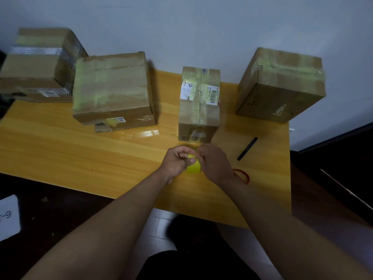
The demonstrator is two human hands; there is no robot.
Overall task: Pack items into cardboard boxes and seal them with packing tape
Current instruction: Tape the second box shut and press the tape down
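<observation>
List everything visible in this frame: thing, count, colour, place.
boxes: four, brown, taped, along the table's far side; leftmost partly off the table's left end
tape roll: one, yellow, between both hands at table centre
pen: one, black, right of the hands
rubber band: one, red, by the right wrist
table: one, yellow wood
paper: one, white, lower left
left hand: grips the roll
right hand: pinches at the roll

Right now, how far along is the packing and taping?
Done, by the look of it: the four closed boxes, the large left box, the stacked box behind it, the narrow middle box and the right box, all carry tape. In hand: the left hand and right hand grip the yellow tape roll. No open box is visible.
</observation>
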